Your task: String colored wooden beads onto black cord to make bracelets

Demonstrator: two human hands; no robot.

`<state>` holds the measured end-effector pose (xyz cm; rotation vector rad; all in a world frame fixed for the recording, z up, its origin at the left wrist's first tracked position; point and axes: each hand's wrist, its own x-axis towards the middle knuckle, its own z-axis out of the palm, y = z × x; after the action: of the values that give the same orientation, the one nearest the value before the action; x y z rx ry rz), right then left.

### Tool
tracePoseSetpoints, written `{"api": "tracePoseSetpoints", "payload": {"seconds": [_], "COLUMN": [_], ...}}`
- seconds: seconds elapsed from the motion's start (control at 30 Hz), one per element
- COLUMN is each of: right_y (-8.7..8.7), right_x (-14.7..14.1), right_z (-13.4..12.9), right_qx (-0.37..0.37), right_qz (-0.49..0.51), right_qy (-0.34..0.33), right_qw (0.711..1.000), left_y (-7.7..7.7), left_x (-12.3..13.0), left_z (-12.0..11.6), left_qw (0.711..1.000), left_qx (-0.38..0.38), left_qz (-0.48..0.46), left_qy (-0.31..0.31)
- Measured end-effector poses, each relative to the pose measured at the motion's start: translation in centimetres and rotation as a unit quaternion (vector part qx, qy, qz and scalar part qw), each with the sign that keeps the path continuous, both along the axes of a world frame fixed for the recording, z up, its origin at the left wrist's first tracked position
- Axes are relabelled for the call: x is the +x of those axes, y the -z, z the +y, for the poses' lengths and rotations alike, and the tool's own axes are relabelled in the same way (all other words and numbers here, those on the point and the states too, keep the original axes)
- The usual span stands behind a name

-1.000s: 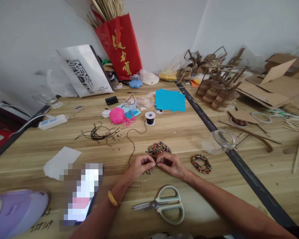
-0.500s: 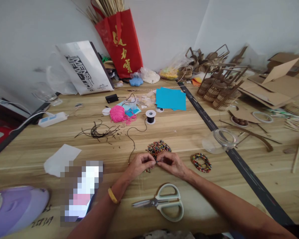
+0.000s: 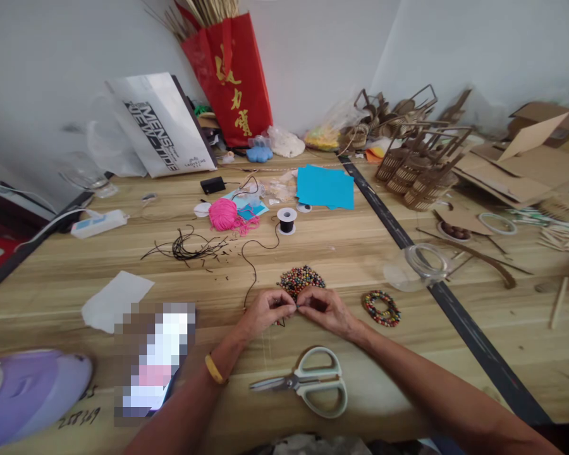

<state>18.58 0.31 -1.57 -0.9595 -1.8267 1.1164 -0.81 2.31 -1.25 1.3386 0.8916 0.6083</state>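
My left hand and my right hand meet fingertip to fingertip just in front of a pile of small multicoloured beads. The right thumb and forefinger pinch a small dark bead. Pinched in my left fingers is the end of a black cord, which runs back to a black-wound spool; a few strung beads show under the left hand. To the right lies a coiled beaded string. Scissors with pale handles rest nearer me, between my forearms.
A phone with a blurred screen and a purple iron-like object lie at left. Black cord pieces and pink yarn are further back. A clear round container stands right, near small woven baskets.
The view has shifted very slightly. Both hands stay pinched together in the same place, with only tiny finger movement.
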Motion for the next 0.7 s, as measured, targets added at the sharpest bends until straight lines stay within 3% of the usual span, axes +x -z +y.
{"api": "tracePoseSetpoints", "payload": {"seconds": [0.7], "right_y": [-0.32], "right_x": [0.06], "right_z": [-0.12], "right_qx": [-0.033], "right_qz": [-0.001], "right_qy": [-0.008], "right_qw": [0.999], "left_y": [-0.45], "left_x": [0.17], "left_z": [-0.05], "left_qw": [0.998], "left_qx": [-0.047], "left_qz": [-0.033], "left_qy": [-0.029]}}
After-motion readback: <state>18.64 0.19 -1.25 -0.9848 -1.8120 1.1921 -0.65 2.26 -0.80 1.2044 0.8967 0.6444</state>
